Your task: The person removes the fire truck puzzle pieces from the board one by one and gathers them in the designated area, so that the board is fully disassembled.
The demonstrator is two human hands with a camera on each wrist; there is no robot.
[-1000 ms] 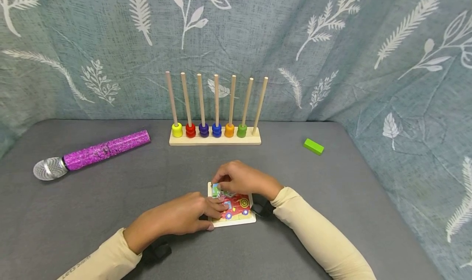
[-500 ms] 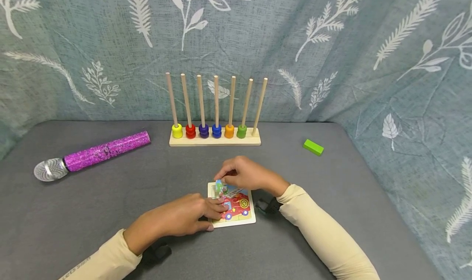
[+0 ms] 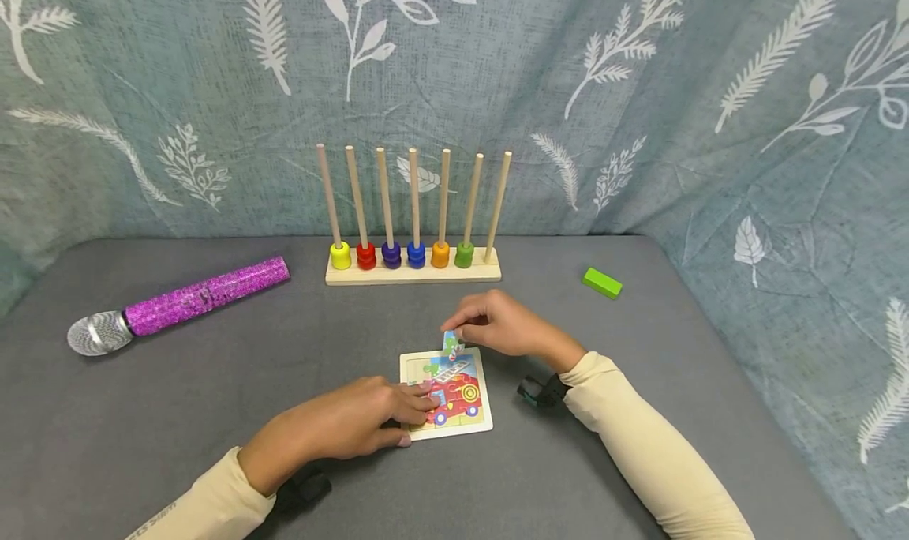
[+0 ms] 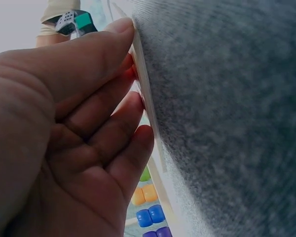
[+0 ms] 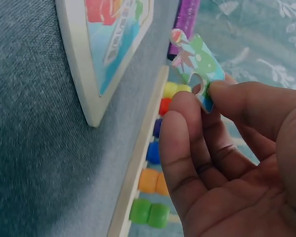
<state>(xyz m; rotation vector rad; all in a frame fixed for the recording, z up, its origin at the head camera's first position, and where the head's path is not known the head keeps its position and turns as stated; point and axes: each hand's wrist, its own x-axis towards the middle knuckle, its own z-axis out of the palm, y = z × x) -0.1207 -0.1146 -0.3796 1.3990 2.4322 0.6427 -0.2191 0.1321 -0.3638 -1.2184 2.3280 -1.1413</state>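
A wooden-framed jigsaw puzzle [image 3: 487, 402] with a red fire truck picture [image 3: 454, 402] lies on the grey table. Bare wood shows at its upper left. My left hand [image 3: 362, 418] rests on its left side, fingers extended over the picture and thumb at the front edge. Between thumb and fingers, my right hand [image 3: 504, 324] pinches a puzzle piece [image 5: 200, 57] just beyond the puzzle's far edge. That piece is blue and green with a rounded notch, and it is held up off the table in the right wrist view.
Behind the puzzle stands a wooden peg rack [image 3: 415, 275] with coloured beads on most of its rods. A glittery purple microphone [image 3: 206, 294] lies at the left. Toward the right back is a green block [image 3: 602, 283]. A patterned curtain [image 3: 497, 74] hangs behind.
My right hand has lifted the puzzle piece from the puzzle's upper left and carried it right and away past the far edge. My left hand has stayed in place.
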